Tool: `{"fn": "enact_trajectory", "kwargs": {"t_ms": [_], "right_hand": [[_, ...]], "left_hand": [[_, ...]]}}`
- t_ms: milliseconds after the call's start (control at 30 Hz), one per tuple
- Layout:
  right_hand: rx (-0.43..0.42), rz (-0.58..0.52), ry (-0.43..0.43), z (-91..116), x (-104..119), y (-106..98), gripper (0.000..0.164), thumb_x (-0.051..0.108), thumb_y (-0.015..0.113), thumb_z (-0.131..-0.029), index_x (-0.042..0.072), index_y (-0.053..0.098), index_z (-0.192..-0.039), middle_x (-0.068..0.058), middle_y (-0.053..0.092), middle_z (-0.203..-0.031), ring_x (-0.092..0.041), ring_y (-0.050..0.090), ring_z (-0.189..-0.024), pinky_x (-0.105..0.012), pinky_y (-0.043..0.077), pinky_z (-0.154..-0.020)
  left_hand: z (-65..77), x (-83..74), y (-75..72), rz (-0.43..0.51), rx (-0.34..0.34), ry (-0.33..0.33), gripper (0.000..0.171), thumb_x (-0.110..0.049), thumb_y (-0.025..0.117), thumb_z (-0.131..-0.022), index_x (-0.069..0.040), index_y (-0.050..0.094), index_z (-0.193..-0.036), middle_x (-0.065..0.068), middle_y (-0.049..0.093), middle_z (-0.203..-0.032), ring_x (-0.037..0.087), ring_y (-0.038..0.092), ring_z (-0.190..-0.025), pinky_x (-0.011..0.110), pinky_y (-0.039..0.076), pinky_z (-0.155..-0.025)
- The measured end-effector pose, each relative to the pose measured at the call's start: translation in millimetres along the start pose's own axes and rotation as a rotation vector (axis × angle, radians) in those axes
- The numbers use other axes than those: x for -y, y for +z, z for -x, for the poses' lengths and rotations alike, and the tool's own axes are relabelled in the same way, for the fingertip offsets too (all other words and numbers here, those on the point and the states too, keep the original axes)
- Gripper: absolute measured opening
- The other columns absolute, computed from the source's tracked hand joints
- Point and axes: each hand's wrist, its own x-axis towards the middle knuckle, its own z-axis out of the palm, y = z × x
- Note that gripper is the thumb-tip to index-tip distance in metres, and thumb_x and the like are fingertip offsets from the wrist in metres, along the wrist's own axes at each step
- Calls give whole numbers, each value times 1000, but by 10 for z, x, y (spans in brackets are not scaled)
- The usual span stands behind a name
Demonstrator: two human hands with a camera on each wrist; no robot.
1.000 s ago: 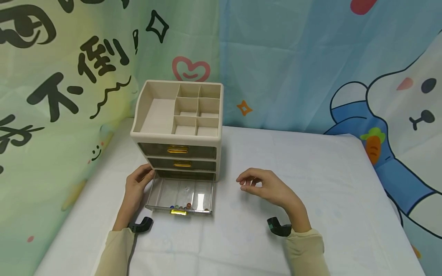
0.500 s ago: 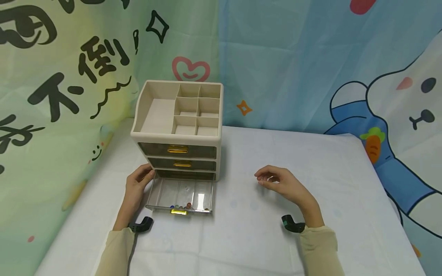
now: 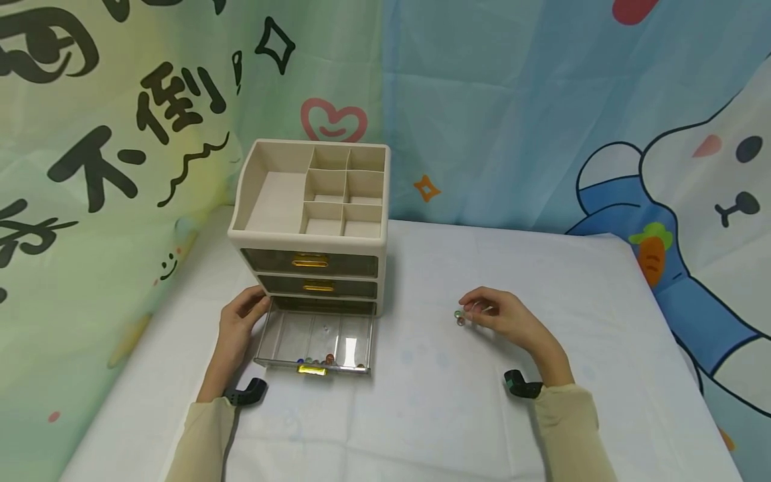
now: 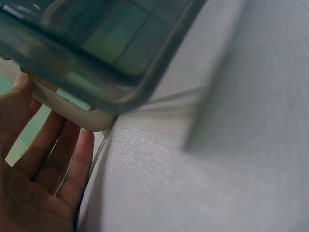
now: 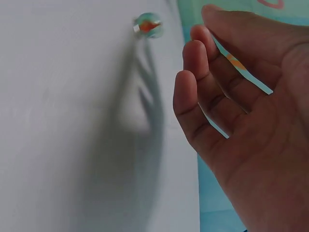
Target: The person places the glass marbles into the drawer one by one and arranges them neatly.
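Observation:
A cream desktop organizer [image 3: 241, 234] stands left of centre, its clear bottom drawer [image 3: 289, 335] pulled out with several small marbles [image 3: 329, 359] along the drawer's front wall. My left hand [image 3: 237, 325] holds the organizer's lower left edge; in the left wrist view its thumb lies on the cream frame [image 4: 72, 110] and some fingertips disappear behind it. Off to the right, my right hand [image 3: 506, 318] has loosely bent fingers with nothing between them. Beside its fingertips are a green marble [image 3: 458, 314] and a brownish one [image 3: 460, 321]. The right wrist view shows one blurred green-and-orange marble [image 5: 148, 25], apart from the fingers.
Two upper drawers [image 3: 310, 264] with gold handles are closed. Compartments [image 3: 325, 184] divide the organizer's top. A white cloth [image 3: 421, 415] covers the table, and a printed curtain [image 3: 482, 120] hangs behind it.
My right hand has moved away from the organizer to the right. Two marbles now show beside its fingertips, where none could be seen before. The left hand and the drawer stay put.

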Motion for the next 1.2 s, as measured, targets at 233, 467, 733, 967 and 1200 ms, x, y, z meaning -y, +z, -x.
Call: {"fn": "enact_trajectory", "kwargs": {"t_ms": [233, 467, 733, 967, 1200], "right_hand": [[69, 105, 11, -67, -50, -8, 25, 7, 67, -100, 8, 68, -125, -8, 72, -113, -15, 62, -96, -26, 52, -86], [157, 175, -41, -152, -92, -86, 27, 8, 68, -101, 14, 70, -126, -4, 71, -114, -16, 63, -99, -27, 53, -84], [272, 166, -71, -254, -122, -161, 25, 9, 68, -100, 18, 73, -124, -1, 71, -118, -14, 56, -91, -24, 49, -81], [319, 171, -94, -303, -115, -177, 25, 7, 68, -100, 17, 75, -122, -1, 69, -110, -13, 54, -87, -23, 48, -79], [316, 186, -116, -335, -151, -160, 22, 8, 71, -98, 17, 78, -117, 0, 68, -105, -10, 54, -83, -22, 49, -76]], "left_hand": [[-1, 0, -3, 0, 3, 11, 33, -16, 65, -104, 3, 64, -131, -22, 69, -111, 2, 67, -105, 14, 55, -89], [6, 2, 3, 1, 0, 5, 32, -14, 65, -104, 4, 64, -131, -23, 69, -111, 0, 66, -105, 13, 54, -90], [4, -3, -2, 3, 4, 5, 32, -16, 64, -104, 3, 65, -130, -22, 70, -112, 3, 67, -106, 14, 54, -89], [-3, 12, 3, 15, 4, 16, 31, -14, 64, -104, 4, 64, -130, -22, 70, -111, 1, 67, -104, 14, 55, -89], [3, 12, -2, 8, 10, 12, 32, -15, 64, -105, 2, 64, -132, -21, 70, -113, -1, 67, -105, 14, 55, -89]]}}
